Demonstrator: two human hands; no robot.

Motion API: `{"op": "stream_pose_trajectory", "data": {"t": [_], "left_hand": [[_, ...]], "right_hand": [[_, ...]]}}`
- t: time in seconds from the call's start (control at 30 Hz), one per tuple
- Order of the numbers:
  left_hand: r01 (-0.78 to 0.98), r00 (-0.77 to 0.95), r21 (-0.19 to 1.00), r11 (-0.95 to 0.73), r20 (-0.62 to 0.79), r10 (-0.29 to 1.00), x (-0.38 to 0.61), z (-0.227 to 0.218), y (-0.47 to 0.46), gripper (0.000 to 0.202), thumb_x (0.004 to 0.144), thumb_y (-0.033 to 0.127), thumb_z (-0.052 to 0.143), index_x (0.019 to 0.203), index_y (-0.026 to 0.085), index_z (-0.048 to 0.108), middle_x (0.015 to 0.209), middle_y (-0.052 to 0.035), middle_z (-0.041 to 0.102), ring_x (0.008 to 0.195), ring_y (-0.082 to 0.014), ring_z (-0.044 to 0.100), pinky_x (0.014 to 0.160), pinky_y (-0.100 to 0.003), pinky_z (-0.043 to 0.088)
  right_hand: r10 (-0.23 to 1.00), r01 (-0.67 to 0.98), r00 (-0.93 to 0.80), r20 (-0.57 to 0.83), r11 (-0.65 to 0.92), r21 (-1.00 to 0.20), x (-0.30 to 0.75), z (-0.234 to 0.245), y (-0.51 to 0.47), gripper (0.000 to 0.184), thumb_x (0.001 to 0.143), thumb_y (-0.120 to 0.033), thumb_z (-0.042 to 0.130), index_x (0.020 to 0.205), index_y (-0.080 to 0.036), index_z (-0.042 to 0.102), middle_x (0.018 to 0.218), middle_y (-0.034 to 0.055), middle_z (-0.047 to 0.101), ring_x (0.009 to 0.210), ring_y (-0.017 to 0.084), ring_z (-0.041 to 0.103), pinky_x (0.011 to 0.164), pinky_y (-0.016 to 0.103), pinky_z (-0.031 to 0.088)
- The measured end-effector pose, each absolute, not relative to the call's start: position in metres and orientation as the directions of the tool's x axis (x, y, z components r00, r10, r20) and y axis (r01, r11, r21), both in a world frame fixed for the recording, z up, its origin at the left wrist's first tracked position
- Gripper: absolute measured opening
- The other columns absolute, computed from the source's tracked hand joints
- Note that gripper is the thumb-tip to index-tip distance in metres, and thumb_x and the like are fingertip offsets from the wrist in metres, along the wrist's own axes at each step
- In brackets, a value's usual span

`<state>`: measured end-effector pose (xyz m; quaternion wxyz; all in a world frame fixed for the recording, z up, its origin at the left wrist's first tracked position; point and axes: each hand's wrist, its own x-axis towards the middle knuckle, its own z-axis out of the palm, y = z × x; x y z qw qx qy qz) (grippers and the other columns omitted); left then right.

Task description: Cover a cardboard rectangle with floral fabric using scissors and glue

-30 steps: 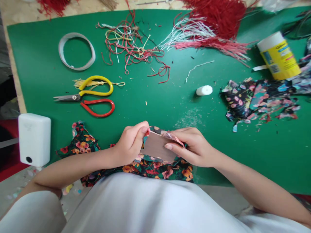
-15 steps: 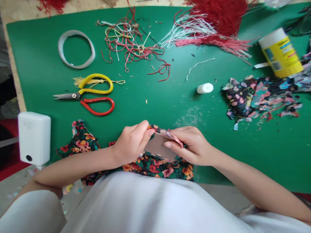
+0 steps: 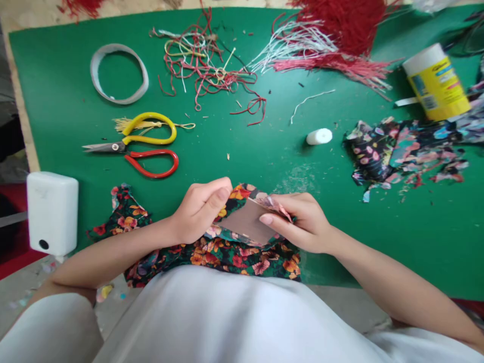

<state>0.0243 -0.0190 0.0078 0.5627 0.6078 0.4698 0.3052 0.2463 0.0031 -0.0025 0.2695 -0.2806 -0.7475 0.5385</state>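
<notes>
- Strewn over a green tabletop (image 3: 381, 252): tangled thread (image 3: 206, 75) toward the far side, yellow-and-red scissors (image 3: 118, 147) and a pale ring (image 3: 144, 80) to the left, a yellow glue tube (image 3: 436, 83) and dark printed scraps (image 3: 374, 151) to the right.
- Just turned in across the upper left of the grey-brown board (image 3: 245, 222): a floral flap (image 3: 240, 195) with orange and red blooms, slanting over a corner left bare one second ago.
- By judgement, one corner covered or nearly so, with much of the face yet to be wrapped; probably not fixed down, to go by the grip on it.
- Much as before at the upper right: a pinkish flap (image 3: 279, 205) standing up from the edge, not lying flat.
- Pressed together at the left end of the board: left fingers (image 3: 212, 187), curled, with left thumb (image 3: 217, 202) clamped over the floral flap's outer edge; exact tips partly hidden.
- Pinching the right end: right fingers (image 3: 285, 201) behind the upper edge and pinkish flap, right thumb (image 3: 278, 225) flat on the bare face.
- Held thus between both grips, tilted, just above floral cloth (image 3: 242, 259) bunched near the body; impossible to tell whether joined to the flaps.
</notes>
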Motion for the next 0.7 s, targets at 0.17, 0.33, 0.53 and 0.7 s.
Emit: {"op": "stream_pose_trajectory", "data": {"t": [0.17, 0.33, 0.53, 0.7], "left_hand": [[0.188, 0.415, 0.975, 0.122, -0.191, 0.89, 0.021, 0.01, -0.014, 0.042, 0.103, 0.04, 0.031, 0.066, 0.019, 0.032, 0.059, 0.0052, 0.027, 0.053, -0.0073, 0.027, 0.051, -0.021, 0.027], [0.211, 0.47, 0.973, 0.089, -0.181, 0.864, 0.02, 0.009, -0.013, 0.042, 0.102, 0.034, 0.033, 0.063, 0.019, 0.032, 0.058, 0.005, 0.03, 0.053, -0.0065, 0.029, 0.051, -0.021, 0.027], [0.318, 0.488, 0.948, -0.023, -0.143, 0.861, 0.021, 0.012, -0.011, 0.037, 0.1, 0.027, 0.036, 0.064, 0.019, 0.031, 0.058, 0.0062, 0.03, 0.052, -0.0056, 0.031, 0.05, -0.02, 0.026], [0.421, 0.478, 0.896, -0.144, -0.084, 0.875, 0.023, 0.013, -0.008, 0.035, 0.097, 0.018, 0.041, 0.064, 0.019, 0.03, 0.057, 0.0074, 0.028, 0.05, -0.0048, 0.029, 0.048, -0.019, 0.022]], "right_hand": [[0.758, 0.141, -0.649, 0.063, 0.201, -0.969, 0.25, -0.001, 0.008, 0.032, 0.097, -0.028, 0.052, 0.069, -0.02, 0.039, 0.054, -0.0086, 0.028, 0.044, 0.004, 0.023, 0.04, 0.019, 0.02], [0.767, 0.152, -0.638, 0.071, 0.215, -0.965, 0.249, 0.0, 0.008, 0.032, 0.096, -0.026, 0.053, 0.068, -0.02, 0.04, 0.054, -0.0085, 0.028, 0.044, 0.004, 0.023, 0.04, 0.019, 0.02], [0.779, 0.225, -0.626, 0.042, 0.232, -0.946, 0.251, 0.0, 0.006, 0.023, 0.093, -0.019, 0.056, 0.071, -0.018, 0.049, 0.054, -0.0087, 0.03, 0.045, 0.004, 0.025, 0.042, 0.018, 0.023], [0.792, 0.258, -0.61, 0.035, 0.24, -0.936, 0.251, -0.001, 0.005, 0.022, 0.091, -0.015, 0.057, 0.071, -0.017, 0.05, 0.056, -0.0086, 0.028, 0.046, 0.003, 0.024, 0.043, 0.018, 0.024]]}}
